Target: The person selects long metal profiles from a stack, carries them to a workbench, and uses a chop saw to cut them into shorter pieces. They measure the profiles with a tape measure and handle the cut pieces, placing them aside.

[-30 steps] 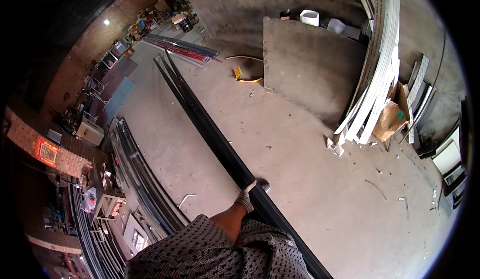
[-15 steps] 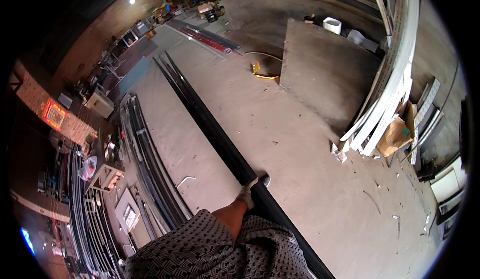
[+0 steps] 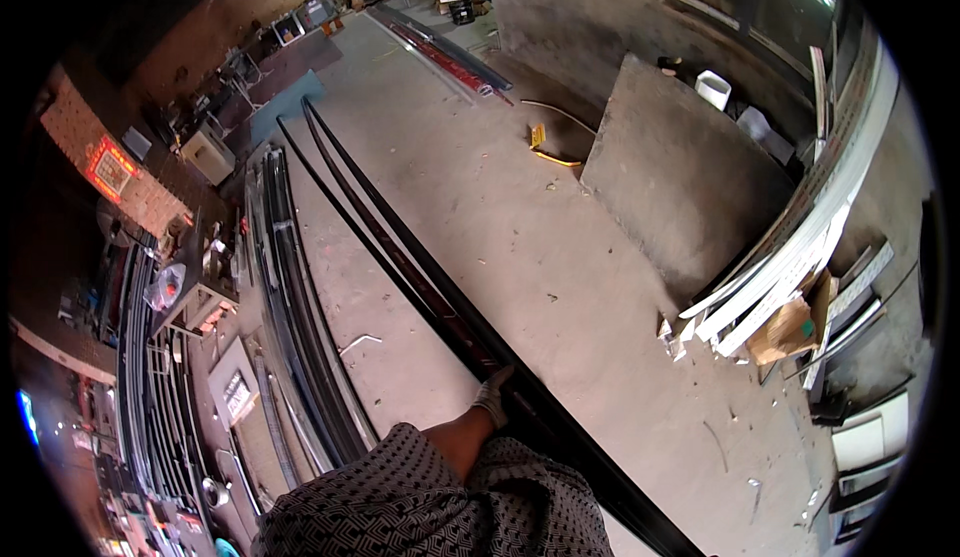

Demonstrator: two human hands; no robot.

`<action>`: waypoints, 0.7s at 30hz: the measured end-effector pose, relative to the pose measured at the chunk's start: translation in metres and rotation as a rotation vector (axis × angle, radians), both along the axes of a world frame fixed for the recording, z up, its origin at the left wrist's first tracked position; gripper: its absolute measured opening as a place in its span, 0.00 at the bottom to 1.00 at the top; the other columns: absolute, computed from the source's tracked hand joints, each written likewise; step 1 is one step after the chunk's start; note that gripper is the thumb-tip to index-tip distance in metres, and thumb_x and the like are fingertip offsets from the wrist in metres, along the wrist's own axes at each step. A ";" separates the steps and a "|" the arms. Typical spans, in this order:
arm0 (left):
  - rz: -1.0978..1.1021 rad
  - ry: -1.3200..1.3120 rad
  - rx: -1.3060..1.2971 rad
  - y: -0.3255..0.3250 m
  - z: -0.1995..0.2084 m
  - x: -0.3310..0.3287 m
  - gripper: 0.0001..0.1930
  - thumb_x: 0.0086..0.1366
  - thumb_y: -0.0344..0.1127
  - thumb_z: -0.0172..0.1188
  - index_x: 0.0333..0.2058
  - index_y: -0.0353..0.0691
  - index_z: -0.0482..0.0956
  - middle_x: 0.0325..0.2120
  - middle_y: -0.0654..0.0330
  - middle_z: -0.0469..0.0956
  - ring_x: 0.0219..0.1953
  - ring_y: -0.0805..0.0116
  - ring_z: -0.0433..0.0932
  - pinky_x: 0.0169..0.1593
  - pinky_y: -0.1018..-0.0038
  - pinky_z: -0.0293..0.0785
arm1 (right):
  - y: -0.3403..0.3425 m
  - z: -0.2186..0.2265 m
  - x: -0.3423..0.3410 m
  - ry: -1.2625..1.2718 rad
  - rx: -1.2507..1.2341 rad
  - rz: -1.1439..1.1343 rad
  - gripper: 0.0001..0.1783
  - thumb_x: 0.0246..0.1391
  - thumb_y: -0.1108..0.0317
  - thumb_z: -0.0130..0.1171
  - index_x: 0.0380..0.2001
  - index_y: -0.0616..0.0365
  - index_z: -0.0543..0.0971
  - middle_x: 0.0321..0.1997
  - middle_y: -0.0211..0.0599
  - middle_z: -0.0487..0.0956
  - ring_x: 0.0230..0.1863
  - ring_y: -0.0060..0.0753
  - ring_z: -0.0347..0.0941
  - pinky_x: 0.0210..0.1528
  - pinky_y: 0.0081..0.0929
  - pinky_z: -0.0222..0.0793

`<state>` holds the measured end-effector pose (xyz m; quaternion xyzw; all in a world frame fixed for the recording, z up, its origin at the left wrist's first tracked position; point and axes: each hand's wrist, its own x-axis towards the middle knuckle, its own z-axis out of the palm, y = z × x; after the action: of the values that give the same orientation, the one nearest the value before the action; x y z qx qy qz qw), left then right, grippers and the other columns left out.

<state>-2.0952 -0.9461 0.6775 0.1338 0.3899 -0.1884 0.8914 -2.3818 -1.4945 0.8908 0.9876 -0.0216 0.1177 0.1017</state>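
Observation:
Long black metal profiles [image 3: 400, 242] run side by side from the far left to the lower right, beneath my arm. Reddish-brown film shows along the channel between them. My left hand [image 3: 490, 399], in a pale glove with the wrist bare, grips the near edge of this bundle. Its thumb lies toward the top, while the other fingers are hidden below or behind the profiles. The patterned sleeve [image 3: 370, 492] fills the lower middle. My right hand does not show.
More long profiles [image 3: 290, 287] lie on the floor to the left, next to a low bench [image 3: 195, 302]. A big grey board [image 3: 690, 177] leans at the right wall, near tall white strips [image 3: 830, 227] and a torn cardboard piece [image 3: 785, 332]. Red-wrapped profiles [image 3: 430, 47] lie farther off.
The profiles' far ends have spread apart, showing the reddish-brown film between them. My left hand stays on the bundle's near edge. The view has shifted slightly, with the room appearing lower.

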 end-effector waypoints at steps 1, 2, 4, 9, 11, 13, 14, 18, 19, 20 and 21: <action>-0.002 -0.052 -0.053 -0.002 -0.003 0.008 0.28 0.54 0.51 0.77 0.48 0.40 0.81 0.49 0.55 0.82 0.54 0.50 0.77 0.62 0.49 0.72 | -0.005 0.008 0.012 -0.010 -0.018 0.018 0.10 0.41 0.64 0.70 0.21 0.49 0.76 0.19 0.37 0.75 0.21 0.49 0.72 0.25 0.46 0.69; 0.029 -0.027 -0.013 -0.005 -0.006 0.013 0.27 0.55 0.51 0.76 0.48 0.40 0.81 0.49 0.55 0.82 0.55 0.50 0.77 0.62 0.50 0.72 | -0.010 0.016 0.023 -0.020 -0.036 0.038 0.10 0.42 0.64 0.69 0.20 0.49 0.76 0.19 0.37 0.75 0.21 0.48 0.72 0.25 0.46 0.69; 0.070 0.021 0.049 -0.029 0.040 0.036 0.25 0.59 0.51 0.73 0.48 0.40 0.81 0.48 0.55 0.82 0.55 0.51 0.77 0.62 0.50 0.72 | -0.012 0.037 0.035 -0.079 -0.066 0.069 0.08 0.43 0.64 0.70 0.21 0.49 0.78 0.19 0.38 0.76 0.21 0.47 0.74 0.25 0.45 0.70; 0.207 -0.236 -0.024 -0.045 0.086 0.058 0.24 0.64 0.54 0.67 0.48 0.40 0.81 0.48 0.55 0.82 0.53 0.54 0.79 0.60 0.54 0.75 | -0.018 0.071 0.070 -0.040 -0.039 0.044 0.08 0.44 0.65 0.70 0.21 0.50 0.80 0.17 0.39 0.76 0.20 0.49 0.74 0.25 0.47 0.70; 0.280 -0.337 -0.099 -0.051 0.085 0.061 0.26 0.66 0.56 0.63 0.50 0.39 0.80 0.48 0.50 0.82 0.54 0.52 0.78 0.61 0.51 0.74 | -0.023 0.084 0.084 -0.020 -0.053 0.063 0.08 0.44 0.64 0.70 0.21 0.50 0.79 0.18 0.38 0.77 0.20 0.48 0.74 0.25 0.47 0.70; 0.289 -0.443 -0.164 -0.082 0.103 0.058 0.29 0.66 0.58 0.63 0.52 0.37 0.78 0.50 0.48 0.80 0.56 0.50 0.77 0.62 0.51 0.73 | -0.025 0.094 0.099 0.010 -0.067 0.051 0.09 0.45 0.63 0.69 0.21 0.49 0.78 0.19 0.38 0.77 0.21 0.48 0.74 0.25 0.46 0.70; 0.292 -0.496 -0.198 -0.101 0.114 0.055 0.31 0.66 0.59 0.62 0.52 0.36 0.78 0.51 0.47 0.80 0.56 0.48 0.77 0.63 0.51 0.72 | -0.024 0.095 0.105 0.036 -0.068 0.032 0.09 0.45 0.62 0.69 0.21 0.49 0.78 0.19 0.37 0.78 0.21 0.48 0.75 0.25 0.46 0.70; 0.291 -0.581 -0.401 -0.196 0.129 0.012 0.36 0.63 0.57 0.67 0.56 0.32 0.73 0.57 0.43 0.74 0.64 0.43 0.69 0.69 0.46 0.66 | -0.037 0.103 0.121 0.035 -0.093 0.145 0.07 0.45 0.62 0.67 0.25 0.48 0.79 0.21 0.35 0.79 0.23 0.48 0.76 0.26 0.45 0.72; 0.281 -0.548 -0.424 -0.223 0.132 0.003 0.36 0.62 0.55 0.69 0.57 0.32 0.72 0.58 0.43 0.73 0.65 0.42 0.68 0.70 0.46 0.64 | -0.035 0.108 0.124 0.119 -0.106 0.081 0.06 0.45 0.63 0.66 0.26 0.48 0.79 0.22 0.36 0.79 0.23 0.48 0.76 0.27 0.46 0.72; 0.271 -0.511 -0.446 -0.246 0.138 -0.007 0.36 0.61 0.54 0.70 0.58 0.33 0.71 0.59 0.42 0.72 0.66 0.42 0.67 0.71 0.45 0.62 | -0.033 0.111 0.127 0.113 -0.137 0.082 0.06 0.45 0.63 0.66 0.27 0.47 0.79 0.22 0.36 0.79 0.24 0.48 0.77 0.28 0.47 0.73; 0.225 -0.505 -0.471 -0.263 0.149 -0.018 0.36 0.62 0.52 0.70 0.59 0.34 0.70 0.61 0.42 0.70 0.67 0.41 0.66 0.72 0.45 0.61 | -0.030 0.116 0.128 0.103 -0.227 0.097 0.06 0.46 0.63 0.66 0.27 0.47 0.80 0.22 0.37 0.79 0.24 0.48 0.77 0.29 0.47 0.74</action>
<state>-2.1131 -1.2094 0.8267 -0.0767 0.1159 -0.1348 0.9811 -2.2539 -1.5249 1.0067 0.9743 0.0450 0.0732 0.2081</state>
